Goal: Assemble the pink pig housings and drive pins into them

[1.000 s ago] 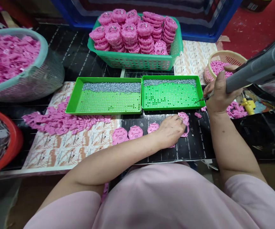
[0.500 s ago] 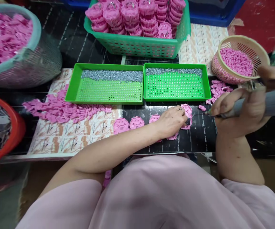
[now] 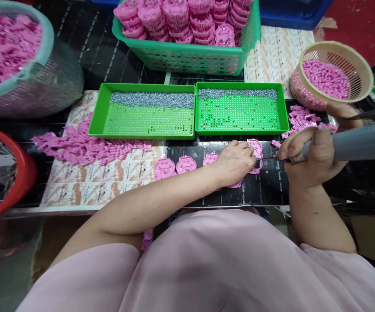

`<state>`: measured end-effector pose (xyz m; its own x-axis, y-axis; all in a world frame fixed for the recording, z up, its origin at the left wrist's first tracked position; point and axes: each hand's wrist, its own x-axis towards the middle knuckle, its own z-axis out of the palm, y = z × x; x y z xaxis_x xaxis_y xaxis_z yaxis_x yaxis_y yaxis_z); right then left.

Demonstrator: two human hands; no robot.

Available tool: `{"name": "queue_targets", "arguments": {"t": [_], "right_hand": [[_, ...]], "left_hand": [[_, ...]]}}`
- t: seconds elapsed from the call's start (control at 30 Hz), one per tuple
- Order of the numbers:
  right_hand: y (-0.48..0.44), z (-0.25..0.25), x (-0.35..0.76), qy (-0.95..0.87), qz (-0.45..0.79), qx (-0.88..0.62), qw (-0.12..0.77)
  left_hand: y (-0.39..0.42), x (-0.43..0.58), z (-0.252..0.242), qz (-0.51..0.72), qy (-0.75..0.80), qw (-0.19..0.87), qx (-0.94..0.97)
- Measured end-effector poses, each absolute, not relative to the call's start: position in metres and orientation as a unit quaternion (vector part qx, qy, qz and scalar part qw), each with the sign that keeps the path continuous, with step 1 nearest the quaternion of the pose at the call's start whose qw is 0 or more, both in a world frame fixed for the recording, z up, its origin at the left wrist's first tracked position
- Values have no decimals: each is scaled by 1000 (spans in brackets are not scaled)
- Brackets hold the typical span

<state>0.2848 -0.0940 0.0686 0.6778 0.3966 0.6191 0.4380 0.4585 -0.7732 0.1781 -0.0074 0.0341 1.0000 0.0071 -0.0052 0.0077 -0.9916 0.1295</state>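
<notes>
My right hand (image 3: 314,151) is wrapped around a grey electric screwdriver (image 3: 363,141), held nearly level. Its thin bit points left and its tip reaches the edge of a pink plastic part (image 3: 256,149). With its fingers closed and bent down, my left hand (image 3: 237,162) grips that part at its left side; the fingertips are partly hidden. More pink plastic parts (image 3: 186,164) lie in a row to the left, some half covered by my left hand and forearm. A small pink piece (image 3: 275,143) rests by the screwdriver's front end.
Two green trays (image 3: 239,130) (image 3: 141,135) of small metal screws stand behind my hands. Further back is a green basket (image 3: 190,56) of stacked pink parts. Pink piles (image 3: 92,145) lie left; a beige basket (image 3: 337,47) stands right. A mesh basket (image 3: 57,82) and red bucket (image 3: 24,177) flank the left.
My right hand has moved left with the screwdriver, bringing the bit to the pink part. My left hand has stayed on the part almost unmoved.
</notes>
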Motion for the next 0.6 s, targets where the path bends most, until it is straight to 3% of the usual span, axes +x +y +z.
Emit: {"name": "queue_targets", "arguments": {"t": [0.6], "right_hand": [[-96, 56, 285, -389, 26, -553, 736]], "left_hand": [[-11, 182, 44, -23, 12, 85, 996]]}}
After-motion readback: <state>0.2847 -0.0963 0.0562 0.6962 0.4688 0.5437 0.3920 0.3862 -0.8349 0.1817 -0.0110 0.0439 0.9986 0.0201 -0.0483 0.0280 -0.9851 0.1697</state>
